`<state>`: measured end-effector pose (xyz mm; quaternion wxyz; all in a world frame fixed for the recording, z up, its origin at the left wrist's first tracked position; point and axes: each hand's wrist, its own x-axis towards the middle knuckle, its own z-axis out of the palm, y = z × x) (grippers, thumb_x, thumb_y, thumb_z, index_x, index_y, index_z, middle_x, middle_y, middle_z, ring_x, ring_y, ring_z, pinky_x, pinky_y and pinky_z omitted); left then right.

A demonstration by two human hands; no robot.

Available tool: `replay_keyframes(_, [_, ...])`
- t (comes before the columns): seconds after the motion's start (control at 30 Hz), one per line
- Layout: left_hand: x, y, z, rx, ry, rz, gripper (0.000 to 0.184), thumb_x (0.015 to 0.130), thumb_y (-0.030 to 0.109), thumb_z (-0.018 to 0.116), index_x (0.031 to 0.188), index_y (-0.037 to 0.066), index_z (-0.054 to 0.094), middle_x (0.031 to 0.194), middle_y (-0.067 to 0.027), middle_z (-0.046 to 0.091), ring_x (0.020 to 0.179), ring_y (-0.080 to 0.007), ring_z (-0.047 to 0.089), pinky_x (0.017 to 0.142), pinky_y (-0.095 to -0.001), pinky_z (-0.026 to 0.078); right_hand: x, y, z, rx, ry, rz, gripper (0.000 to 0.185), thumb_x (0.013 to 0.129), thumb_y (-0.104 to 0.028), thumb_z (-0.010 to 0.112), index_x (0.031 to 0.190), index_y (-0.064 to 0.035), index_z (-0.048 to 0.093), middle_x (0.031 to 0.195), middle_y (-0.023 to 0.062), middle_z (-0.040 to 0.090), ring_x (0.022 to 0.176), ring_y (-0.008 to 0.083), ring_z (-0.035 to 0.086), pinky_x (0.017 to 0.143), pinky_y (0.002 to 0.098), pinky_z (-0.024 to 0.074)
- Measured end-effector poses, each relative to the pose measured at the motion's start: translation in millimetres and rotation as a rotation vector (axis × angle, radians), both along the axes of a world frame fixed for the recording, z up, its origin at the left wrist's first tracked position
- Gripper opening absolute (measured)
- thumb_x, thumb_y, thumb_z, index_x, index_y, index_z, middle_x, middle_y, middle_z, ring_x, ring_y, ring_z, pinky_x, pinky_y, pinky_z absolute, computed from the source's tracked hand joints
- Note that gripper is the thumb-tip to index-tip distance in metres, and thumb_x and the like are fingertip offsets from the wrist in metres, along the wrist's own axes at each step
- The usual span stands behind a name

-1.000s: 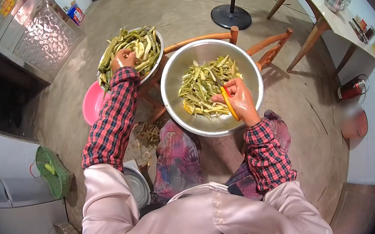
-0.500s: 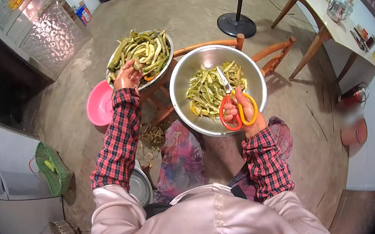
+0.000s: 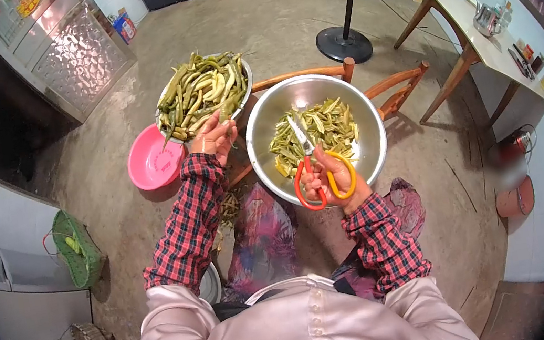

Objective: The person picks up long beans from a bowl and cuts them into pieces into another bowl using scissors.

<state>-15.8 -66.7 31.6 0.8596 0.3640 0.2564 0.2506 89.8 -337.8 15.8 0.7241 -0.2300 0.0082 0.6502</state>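
My left hand (image 3: 214, 140) is at the near rim of a bowl (image 3: 249, 79) heaped with long green peppers (image 3: 196, 97). Its fingers are closed round a green pepper (image 3: 227, 109), which sticks up past the fingertips. Over the near side of a large steel basin (image 3: 375, 148), my right hand (image 3: 336, 178) grips scissors (image 3: 305, 143) with one red and one yellow handle loop. The blades point up and to the left. Cut strips of pepper (image 3: 331, 123) lie in the basin beneath them.
A pink basin (image 3: 156, 160) stands on the floor below the pepper bowl. Wooden chair backs (image 3: 406, 87) are behind the steel basin. Farther off are a fan stand (image 3: 345, 45) and a long table (image 3: 464, 4). A green basket (image 3: 78, 249) is at the left.
My left hand has drawn back from the heap toward me with a pepper. My right hand has turned over and moved slightly left and nearer, lifting the scissors from the cut strips.
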Motion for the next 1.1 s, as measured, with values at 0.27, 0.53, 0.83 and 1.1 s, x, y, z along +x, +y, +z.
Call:
replay_keyframes(0.27, [12.5, -43.7, -13.0, 0.059, 0.019, -0.179, 0.053, 0.085, -0.009, 0.059, 0.134, 0.004, 0.044, 0.109, -0.0079, 0.062, 0.094, -0.0154, 0.061, 0.086, -0.0306, 0.053, 11.8, -6.7, -0.1, -0.427, -0.831, -0.306, 0.045, 0.093, -0.045, 0.059, 0.076, -0.0044, 0.055, 0.052, -0.0038, 0.04, 0.039, 0.0064, 0.038, 0.039, 0.0215, 0.0343])
replay_keyframes(0.53, [24.6, -71.3, -24.5, 0.169, 0.072, -0.137, 0.035, 0.09, 0.001, 0.057, 0.124, 0.004, 0.052, 0.105, -0.0052, 0.063, 0.082, -0.0125, 0.057, 0.08, -0.0261, 0.046, 4.9, -3.1, -21.1, -0.515, -1.432, -0.173, 0.045, 0.085, -0.045, 0.069, 0.084, 0.0001, 0.063, 0.066, 0.0022, 0.052, 0.06, 0.0128, 0.048, 0.056, 0.0286, 0.0401])
replay_keyframes(0.83, [24.3, -86.4, -25.1, 0.431, 0.1, -0.213, 0.033, 0.091, 0.004, 0.06, 0.124, 0.0, 0.059, 0.114, -0.0061, 0.063, 0.104, -0.0125, 0.057, 0.093, -0.0268, 0.045, -0.6, -1.3, -13.7, -0.528, -1.535, -0.138, 0.043, 0.085, -0.041, 0.07, 0.088, 0.0016, 0.063, 0.067, 0.0096, 0.055, 0.063, 0.0148, 0.049, 0.06, 0.0309, 0.0423])
replay_keyframes(1.1, [23.8, -91.4, -33.4, 0.6, 0.173, -0.245, 0.044, 0.088, 0.004, 0.064, 0.131, 0.011, 0.058, 0.113, -0.0029, 0.062, 0.103, -0.0104, 0.055, 0.094, -0.0262, 0.044, -4.4, -1.7, -7.0, -0.509, -1.574, -0.236, 0.047, 0.082, -0.042, 0.073, 0.098, 0.0015, 0.062, 0.074, 0.0131, 0.06, 0.065, 0.021, 0.055, 0.063, 0.0336, 0.0452])
